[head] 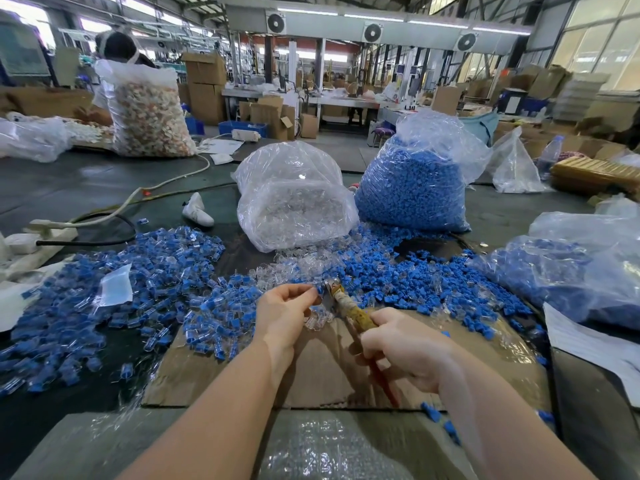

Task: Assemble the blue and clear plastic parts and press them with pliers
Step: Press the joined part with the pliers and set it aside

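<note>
My right hand [405, 348] grips the handles of worn pliers [349, 308], whose jaws point up and left. My left hand [284, 310] pinches a small blue and clear part [317, 292] at the jaws' tip. A heap of assembled blue-and-clear pieces [138, 289] spreads to the left. Loose blue parts [415, 278] lie to the right, and loose clear parts [298, 265] sit just beyond my hands. Whether the jaws are closed on the part is hard to tell.
A cardboard sheet [311, 368] lies under my hands. Behind stand a bag of clear parts [294, 199] and a bag of blue parts [415, 188]. Another bag of blue pieces [571, 268] sits right. A person [117, 50] works far left beside a tall bag.
</note>
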`<state>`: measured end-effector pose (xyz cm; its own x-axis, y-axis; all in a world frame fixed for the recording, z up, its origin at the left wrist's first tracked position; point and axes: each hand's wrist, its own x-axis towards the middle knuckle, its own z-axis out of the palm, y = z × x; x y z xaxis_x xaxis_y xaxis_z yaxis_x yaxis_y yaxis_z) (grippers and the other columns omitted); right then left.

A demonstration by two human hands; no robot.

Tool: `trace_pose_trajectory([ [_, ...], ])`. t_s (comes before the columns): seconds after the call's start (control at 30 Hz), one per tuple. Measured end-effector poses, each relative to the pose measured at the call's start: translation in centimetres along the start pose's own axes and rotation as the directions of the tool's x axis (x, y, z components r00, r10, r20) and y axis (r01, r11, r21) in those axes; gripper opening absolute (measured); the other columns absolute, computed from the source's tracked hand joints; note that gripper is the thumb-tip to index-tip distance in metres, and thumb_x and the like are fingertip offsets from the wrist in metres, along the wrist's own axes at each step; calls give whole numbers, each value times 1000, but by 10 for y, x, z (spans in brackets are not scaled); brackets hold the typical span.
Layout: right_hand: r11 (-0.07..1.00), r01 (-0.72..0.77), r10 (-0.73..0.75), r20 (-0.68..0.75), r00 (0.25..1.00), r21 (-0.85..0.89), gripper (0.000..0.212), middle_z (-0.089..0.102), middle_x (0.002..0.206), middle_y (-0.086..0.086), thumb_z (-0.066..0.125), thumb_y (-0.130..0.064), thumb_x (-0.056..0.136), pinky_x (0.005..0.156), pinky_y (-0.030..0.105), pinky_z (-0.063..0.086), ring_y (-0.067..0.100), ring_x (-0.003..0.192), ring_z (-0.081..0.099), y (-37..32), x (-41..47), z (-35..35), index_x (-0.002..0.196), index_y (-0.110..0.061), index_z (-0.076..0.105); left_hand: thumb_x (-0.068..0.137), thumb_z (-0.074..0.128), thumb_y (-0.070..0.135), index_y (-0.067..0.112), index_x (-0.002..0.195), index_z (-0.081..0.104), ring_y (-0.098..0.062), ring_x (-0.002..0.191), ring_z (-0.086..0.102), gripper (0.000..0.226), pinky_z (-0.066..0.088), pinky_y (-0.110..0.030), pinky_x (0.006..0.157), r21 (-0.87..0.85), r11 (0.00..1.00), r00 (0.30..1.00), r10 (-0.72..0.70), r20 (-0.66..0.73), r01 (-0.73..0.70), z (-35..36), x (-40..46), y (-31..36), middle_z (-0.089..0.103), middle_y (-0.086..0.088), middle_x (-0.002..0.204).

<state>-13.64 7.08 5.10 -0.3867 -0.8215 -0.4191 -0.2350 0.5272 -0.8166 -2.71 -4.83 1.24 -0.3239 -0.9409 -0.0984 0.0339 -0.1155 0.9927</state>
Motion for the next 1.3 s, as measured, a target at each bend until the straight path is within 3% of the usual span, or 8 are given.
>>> trace_pose_trajectory([
  [0.23, 999, 34, -32, 80, 996, -15, 14, 52, 80, 11, 48, -8, 65, 67, 39, 37, 25, 78, 53, -7, -8, 2, 76, -16, 48, 84, 67, 11, 13, 81, 68, -10, 56, 53, 4, 43, -23, 52, 5, 999, 996, -54, -71, 54, 2, -1, 1, 69, -6, 79],
  [0.37, 999, 40, -36, 101, 994, -37, 16, 51, 83, 11, 44, 3, 79, 67, 37, 43, 24, 81, 53, -7, -7, -3, 80, -13, 47, 84, 67, 9, 10, 82, 68, -32, 83, 66, 2, 54, -46, 81, -16, 996, 994, -89, -63, 88, 3, -2, 4, 70, -14, 84],
  [0.43, 997, 38, -31, 105, 994, -66, 16, 50, 85, 11, 44, 3, 79, 68, 37, 39, 23, 84, 52, -8, -9, -4, 82, -13, 46, 84, 67, 9, 10, 81, 68, -34, 87, 66, 3, 53, -49, 84, -14, 995, 993, -104, -59, 103, 3, -2, 6, 70, -15, 86],
  [0.7, 990, 64, -49, 125, 991, -124, 29, 52, 86, 9, 44, 3, 81, 61, 29, 39, 22, 82, 50, -11, -14, -4, 107, -3, 53, 86, 65, 10, 8, 82, 68, -19, 64, 55, 5, 50, -33, 60, -4, 992, 989, -128, -74, 128, 7, -7, 9, 66, -10, 78],
  [0.8, 986, 75, -60, 105, 993, -147, 20, 52, 83, 7, 44, 1, 80, 63, 31, 38, 21, 80, 51, -11, -14, -4, 96, -7, 54, 86, 65, 9, 7, 83, 68, -16, 59, 53, 5, 46, -26, 49, -10, 991, 988, -134, -76, 133, 7, -8, 10, 65, -9, 76],
  [1.0, 980, 99, -85, 84, 993, -175, 20, 47, 67, -1, 43, 1, 85, 51, 22, 32, 15, 65, 44, -11, -16, -2, 78, -16, 49, 86, 64, 7, 5, 85, 67, -25, 66, 59, 3, 54, -39, 64, -58, 985, 984, -164, -75, 160, 10, -9, 8, 65, -14, 77],
  [1.13, 963, 146, -139, 46, 989, -225, 24, 42, 66, 3, 43, 4, 83, 51, 26, 32, 13, 53, 38, -9, -16, 0, 68, -15, 41, 87, 62, 6, 4, 88, 65, -26, 60, 63, 4, 56, -38, 56, -105, 976, 979, -199, -49, 193, 11, -9, 5, 67, -16, 82],
  [1.3, 973, 158, -150, 60, 987, -166, 20, 45, 61, -2, 46, 4, 80, 47, 23, 31, 8, 46, 38, -6, -16, -1, 74, -14, 54, 88, 61, 6, 6, 84, 64, -26, 55, 59, 5, 55, -43, 63, -106, 977, 980, -191, -48, 186, 10, -9, 0, 69, -13, 80],
])
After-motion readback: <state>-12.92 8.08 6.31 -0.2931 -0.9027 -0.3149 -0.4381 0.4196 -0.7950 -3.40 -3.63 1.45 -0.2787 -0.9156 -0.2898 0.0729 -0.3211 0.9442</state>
